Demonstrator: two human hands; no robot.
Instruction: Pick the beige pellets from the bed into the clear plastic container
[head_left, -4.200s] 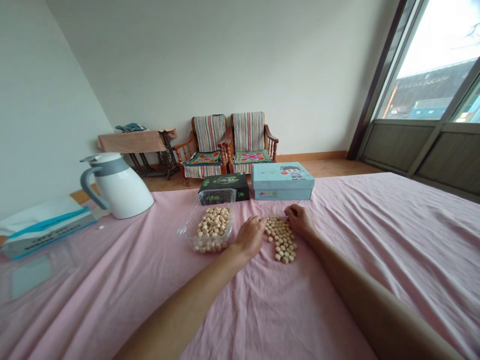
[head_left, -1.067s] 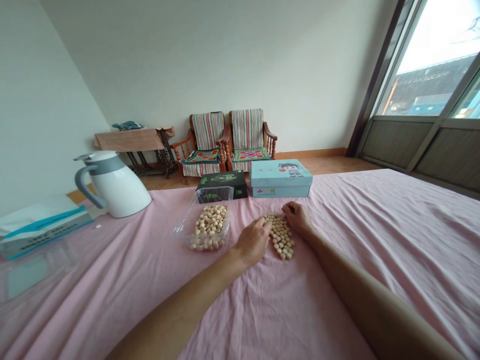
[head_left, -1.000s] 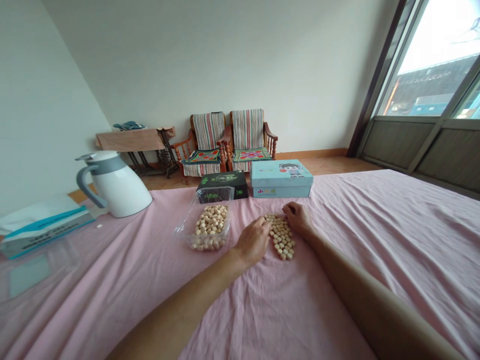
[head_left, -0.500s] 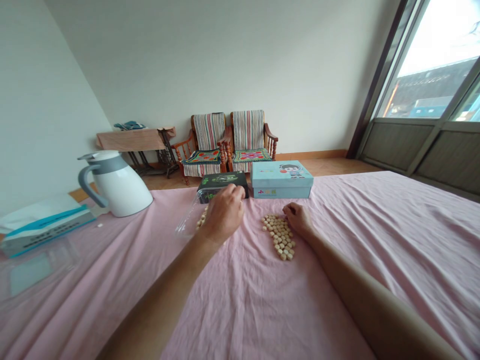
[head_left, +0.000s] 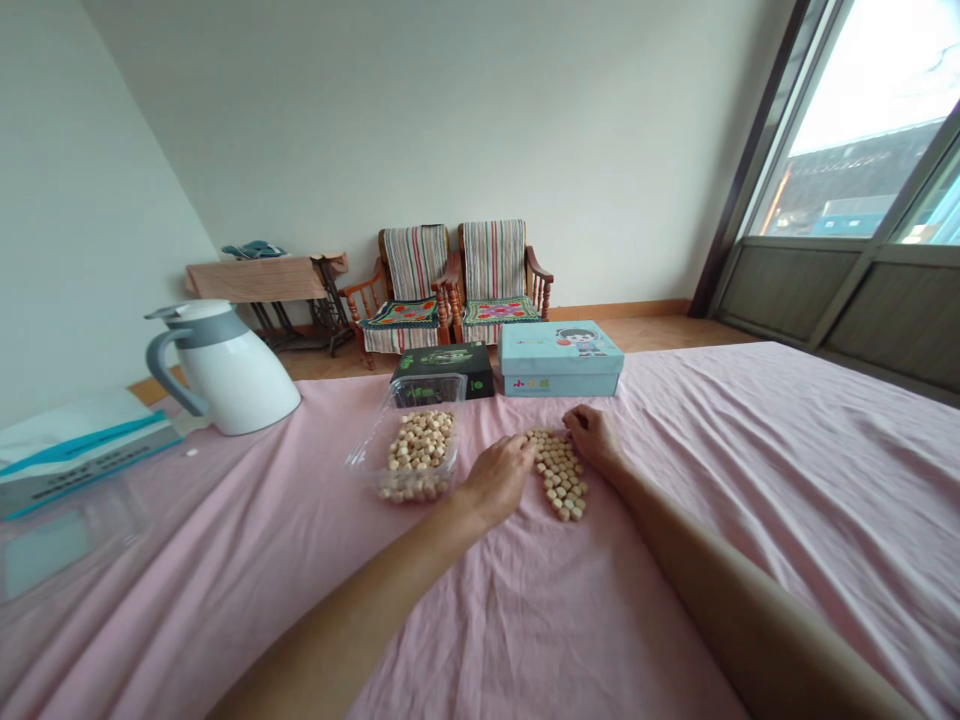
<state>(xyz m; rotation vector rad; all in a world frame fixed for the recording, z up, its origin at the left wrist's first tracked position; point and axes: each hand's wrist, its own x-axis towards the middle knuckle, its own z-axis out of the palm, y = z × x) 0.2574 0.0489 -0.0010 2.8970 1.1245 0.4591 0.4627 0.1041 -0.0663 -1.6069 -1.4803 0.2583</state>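
Note:
Small round beige pieces (head_left: 564, 480) lie close together in one layer on the pink cloth, in a patch that narrows toward me. At the upper left edge of this patch is my left hand (head_left: 499, 480), fingertips pinched together; what they hold, if anything, is hidden. My right hand (head_left: 595, 437) rests on the cloth against the patch's upper right edge, its fingers curled in, and the inside of the grip does not show. Left of my left hand, a clear plastic tub (head_left: 367, 447) holds a heap of similar beige pieces (head_left: 421, 440).
Behind the tub stands a black box (head_left: 480, 372), with a light blue box (head_left: 562, 375) beside it. A white jug (head_left: 251, 375), a tissue pack (head_left: 90, 450) and a clear plastic lid (head_left: 67, 540) are at the left. The pink cloth (head_left: 750, 450) covers the table.
My left hand has moved right and toward me, from over the tub to the patch of pieces, uncovering the tub. My right hand has stayed almost still.

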